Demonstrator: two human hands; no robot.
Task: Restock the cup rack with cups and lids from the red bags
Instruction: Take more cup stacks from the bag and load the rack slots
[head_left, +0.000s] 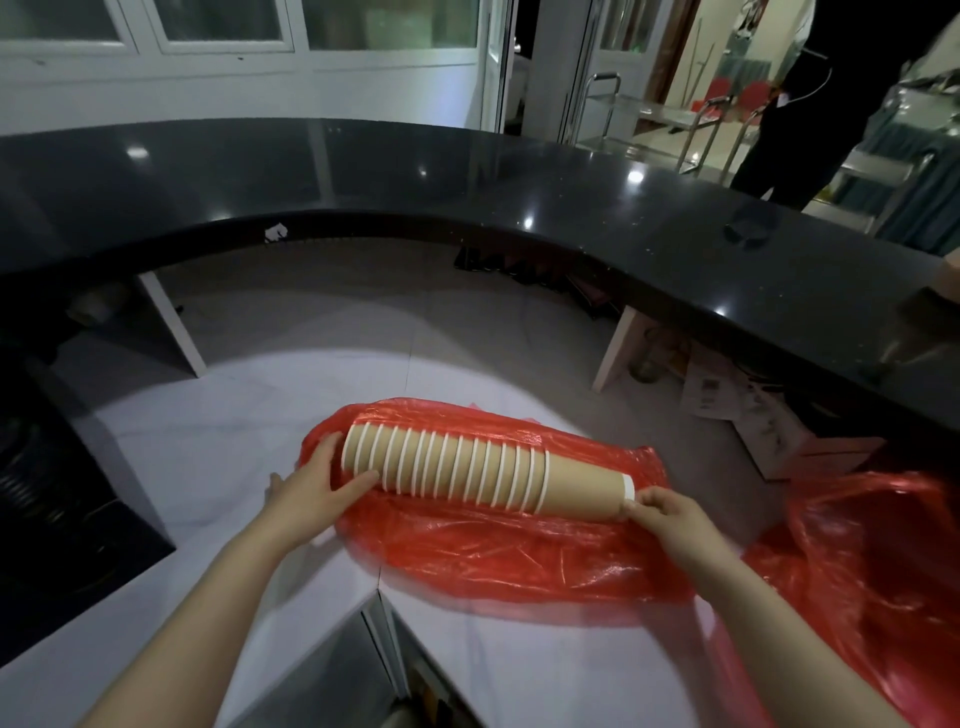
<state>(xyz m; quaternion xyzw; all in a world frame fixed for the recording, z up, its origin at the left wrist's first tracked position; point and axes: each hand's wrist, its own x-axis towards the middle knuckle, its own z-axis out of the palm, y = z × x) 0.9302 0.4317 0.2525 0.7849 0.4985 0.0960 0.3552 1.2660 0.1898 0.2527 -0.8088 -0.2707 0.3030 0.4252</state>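
A long stack of brown paper cups (467, 470) with white rims lies on its side over a flattened red plastic bag (498, 545) on the white counter. My left hand (317, 493) grips the wide open end of the stack, thumb across the first cup. My right hand (657, 512) pinches the narrow base end with curled fingers. A second red bag (872, 566) is crumpled at the right. No cup rack or lids are in view.
A curved black countertop (467, 171) arcs across the back. Under it at the right sit cardboard boxes (753, 415). A person in dark clothes (810, 104) stands beyond the counter by metal trolleys. A dark appliance (47, 499) is at the left edge.
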